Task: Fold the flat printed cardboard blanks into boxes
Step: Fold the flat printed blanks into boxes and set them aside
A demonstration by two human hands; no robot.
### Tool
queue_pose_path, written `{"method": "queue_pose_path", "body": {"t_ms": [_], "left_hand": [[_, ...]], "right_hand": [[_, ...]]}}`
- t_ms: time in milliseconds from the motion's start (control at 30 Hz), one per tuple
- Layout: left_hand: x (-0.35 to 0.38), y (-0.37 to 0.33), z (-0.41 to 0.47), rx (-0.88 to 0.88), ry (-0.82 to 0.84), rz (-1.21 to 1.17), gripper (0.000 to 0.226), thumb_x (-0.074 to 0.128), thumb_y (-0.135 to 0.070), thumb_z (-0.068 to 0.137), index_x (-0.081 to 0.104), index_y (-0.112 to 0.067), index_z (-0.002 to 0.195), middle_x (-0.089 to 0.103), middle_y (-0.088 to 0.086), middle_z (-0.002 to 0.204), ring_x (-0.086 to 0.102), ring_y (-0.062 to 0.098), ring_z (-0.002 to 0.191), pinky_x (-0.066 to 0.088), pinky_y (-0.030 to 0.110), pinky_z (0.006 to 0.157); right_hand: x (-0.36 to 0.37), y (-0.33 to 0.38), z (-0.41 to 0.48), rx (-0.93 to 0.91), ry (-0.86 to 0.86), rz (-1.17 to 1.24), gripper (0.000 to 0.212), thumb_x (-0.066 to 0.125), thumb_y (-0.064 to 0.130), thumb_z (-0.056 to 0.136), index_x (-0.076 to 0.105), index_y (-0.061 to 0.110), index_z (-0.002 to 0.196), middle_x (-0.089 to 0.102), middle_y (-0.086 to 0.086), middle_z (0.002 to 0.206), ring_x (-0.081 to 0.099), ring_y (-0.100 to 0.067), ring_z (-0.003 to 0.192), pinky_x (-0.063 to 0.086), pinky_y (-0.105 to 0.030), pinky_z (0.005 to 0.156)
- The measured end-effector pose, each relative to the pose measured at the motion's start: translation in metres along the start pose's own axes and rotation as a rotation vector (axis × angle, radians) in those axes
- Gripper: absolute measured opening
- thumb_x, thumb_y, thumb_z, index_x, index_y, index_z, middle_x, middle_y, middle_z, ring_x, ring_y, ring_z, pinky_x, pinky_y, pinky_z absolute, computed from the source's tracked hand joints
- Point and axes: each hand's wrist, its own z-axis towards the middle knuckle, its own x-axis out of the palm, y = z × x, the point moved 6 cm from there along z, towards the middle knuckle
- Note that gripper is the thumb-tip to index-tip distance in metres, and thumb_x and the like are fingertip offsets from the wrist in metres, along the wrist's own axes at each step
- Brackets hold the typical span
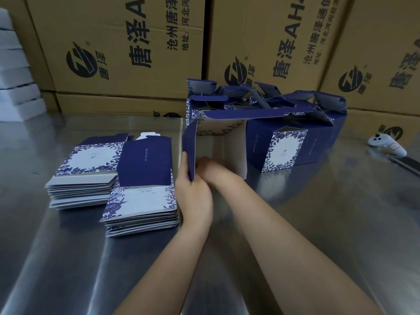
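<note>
Surface: a brushed steel table point(318, 212) fills the lower frame and reflects the arms.
Backdrop: brown shipping cartons point(127, 42) with black Chinese lettering and a round logo stand as a wall across the top of the frame; a stack of white boxes point(16, 71) sits at the upper left edge.
Half-formed box point(235, 151): at frame centre, resting on the table just in front of the finished boxes. It is opened into a squared sleeve, navy outside and grey inside. Its open mouth faces the person, so its through-axis runs from the lower frame toward the upper frame. A navy panel spans its top.
Left hand point(195, 196): grasps the near edge of the sleeve's left navy wall, thumb on the outer face.
Right hand point(211, 171): reaches into the sleeve's mouth low down, just beside the left hand. It is blurred, and whether it grasps or only presses cannot be told.
Far stack of blanks point(91, 169): flat, left of centre, floral panel uppermost.
Near stack of blanks point(141, 201): flat, touching the far stack's right side, just left of the left wrist.
Finished boxes point(284, 146): a cluster right of centre, top flaps standing open.
Right edge: a white controller point(386, 144) and, below it, a dark phone point(406, 164).
</note>
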Motion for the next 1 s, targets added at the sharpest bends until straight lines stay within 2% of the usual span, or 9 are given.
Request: {"method": "queue_pose_path", "body": {"t_ms": [100,167,233,367,467,533,700,767,1000], "left_hand": [[0.0,0.0,0.0,0.007,0.012,0.011,0.064,0.038,0.004,0.09,0.05,-0.031,0.143,0.057,-0.012,0.139,0.051,0.008,0.128,0.041,0.026,0.106],[0.0,0.0,0.0,0.007,0.023,0.015,0.063,0.037,0.003,0.09,0.05,-0.029,0.142,0.058,-0.01,0.138,0.052,0.012,0.128,0.043,0.033,0.108],[0.0,0.0,0.001,0.003,0.022,0.017,0.06,0.038,0.002,0.091,0.052,-0.028,0.141,0.06,-0.008,0.136,0.054,0.014,0.126,0.044,0.036,0.108],[-0.002,0.0,0.001,-0.005,0.013,0.015,0.061,0.037,0.003,0.089,0.054,-0.026,0.139,0.061,-0.004,0.135,0.054,0.015,0.126,0.043,0.04,0.109],[-0.001,-0.001,0.001,-0.006,0.018,0.01,0.06,0.037,0.004,0.089,0.055,-0.024,0.139,0.061,-0.002,0.134,0.054,0.017,0.126,0.042,0.041,0.109],[-0.002,-0.001,0.001,-0.016,0.013,0.007,0.059,0.037,0.005,0.09,0.056,-0.024,0.138,0.062,-0.002,0.134,0.054,0.016,0.126,0.042,0.04,0.109],[-0.002,-0.001,0.002,-0.04,-0.004,-0.009,0.056,0.037,0.004,0.092,0.058,-0.023,0.137,0.062,-0.001,0.133,0.055,0.017,0.125,0.043,0.04,0.109],[-0.002,-0.001,0.002,-0.044,-0.007,-0.012,0.055,0.038,0.003,0.092,0.058,-0.024,0.137,0.062,-0.002,0.133,0.055,0.016,0.125,0.042,0.039,0.109],[-0.004,0.004,0.007,-0.037,-0.017,0.006,0.052,0.035,0.003,0.091,0.061,-0.021,0.13,0.064,0.009,0.126,0.056,0.029,0.12,0.044,0.051,0.106]], "right_hand": [[-0.005,-0.005,-0.002,0.0,-0.131,-0.008,0.019,0.048,0.025,0.099,0.057,0.015,0.086,0.061,-0.007,0.09,0.056,-0.022,0.078,0.039,-0.026,0.067],[-0.012,-0.005,-0.006,-0.009,-0.259,-0.073,0.016,0.049,0.023,0.098,0.061,0.014,0.094,0.06,-0.008,0.091,0.06,-0.027,0.087,0.04,-0.028,0.069],[-0.015,0.0,-0.007,-0.038,-0.306,-0.136,0.02,0.048,0.023,0.098,0.064,0.014,0.106,0.064,-0.011,0.105,0.061,-0.031,0.099,0.039,-0.031,0.071],[-0.013,0.007,-0.003,-0.061,-0.207,-0.184,0.025,0.041,0.026,0.101,0.058,0.015,0.115,0.062,-0.009,0.118,0.059,-0.03,0.106,0.041,-0.031,0.078],[-0.003,0.008,0.008,-0.044,-0.097,-0.149,0.029,0.039,0.028,0.102,0.051,0.014,0.124,0.059,-0.011,0.124,0.057,-0.032,0.113,0.045,-0.04,0.097],[0.003,0.008,0.011,-0.027,-0.052,-0.105,0.033,0.038,0.029,0.102,0.044,0.012,0.131,0.057,-0.012,0.128,0.056,-0.033,0.115,0.043,-0.043,0.101],[0.006,0.005,0.013,-0.008,0.007,-0.057,0.033,0.04,0.031,0.101,0.037,0.01,0.127,0.055,-0.012,0.11,0.055,-0.031,0.103,0.042,-0.044,0.099],[0.005,0.007,0.011,-0.011,0.008,-0.044,0.038,0.042,0.03,0.101,0.037,0.009,0.133,0.057,-0.013,0.115,0.056,-0.031,0.108,0.042,-0.046,0.102],[-0.001,0.005,-0.005,-0.038,-0.128,-0.147,0.026,0.04,0.025,0.102,0.058,0.014,0.119,0.059,-0.014,0.122,0.055,-0.032,0.114,0.04,-0.039,0.097]]}}
